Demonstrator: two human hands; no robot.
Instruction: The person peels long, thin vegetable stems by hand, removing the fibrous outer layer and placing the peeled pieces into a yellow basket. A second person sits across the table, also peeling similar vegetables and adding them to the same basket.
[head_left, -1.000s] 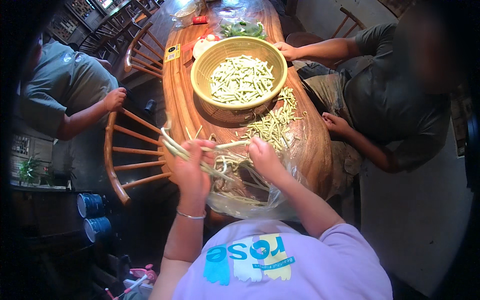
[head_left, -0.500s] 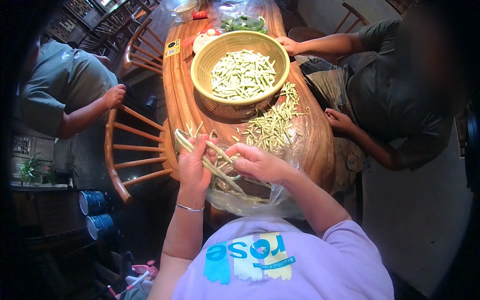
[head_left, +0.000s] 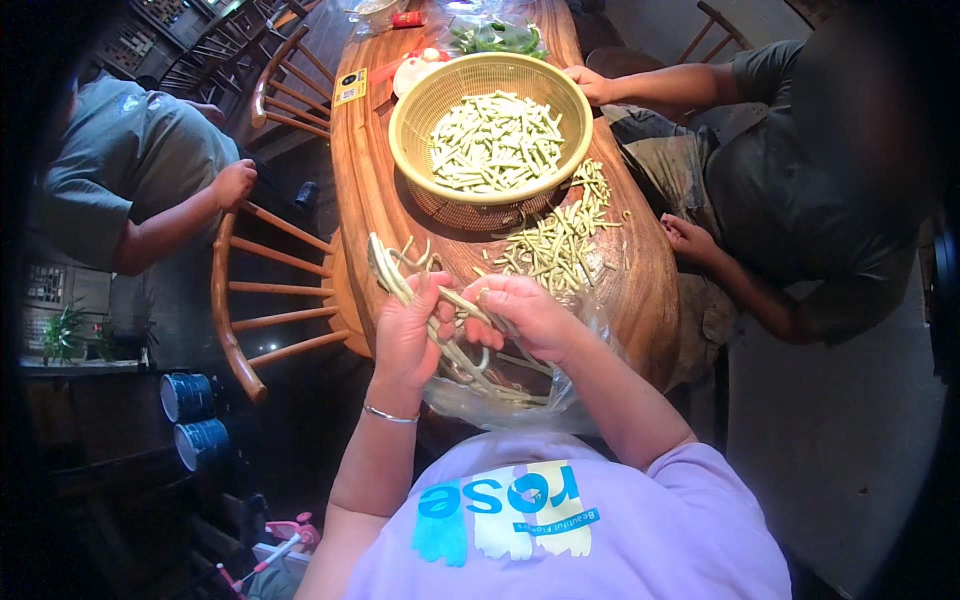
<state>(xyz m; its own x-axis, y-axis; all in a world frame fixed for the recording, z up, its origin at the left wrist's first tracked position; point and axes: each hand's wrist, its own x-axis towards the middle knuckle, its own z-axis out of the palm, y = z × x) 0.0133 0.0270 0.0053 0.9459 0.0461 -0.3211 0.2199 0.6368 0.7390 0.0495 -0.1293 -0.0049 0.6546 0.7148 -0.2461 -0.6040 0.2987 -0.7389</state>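
A polished brown wooden desk with a curved edge [head_left: 648,285] runs away from the fingers [head_left: 500,288] in a dim room. Straight ahead of them stands a round yellow plastic mesh basket [head_left: 413,120] with short pale-green bean pieces [head_left: 495,140] inside; a loose heap of cut pieces [head_left: 555,245] lies just beyond the right fingers. A seated person's hand [head_left: 594,87] touches the basket's far right rim, and a brown wooden spindle-backed chair [head_left: 222,290] stands to the left of the fingers. The left hand [head_left: 408,328] has its fingers wrapped round a bunch of long pale-green beans [head_left: 394,282] — their upper ends poke out past the thumb. The right hand [head_left: 527,315] has its fingers bent and pinched on a strand between the two hands. Below the fingers, a clear plastic bag [head_left: 465,405] holds more long beans. The left forearm, with a thin silver bangle [head_left: 391,415], rises steeply; the right slants inward from the lower right — the hands nearly meet.
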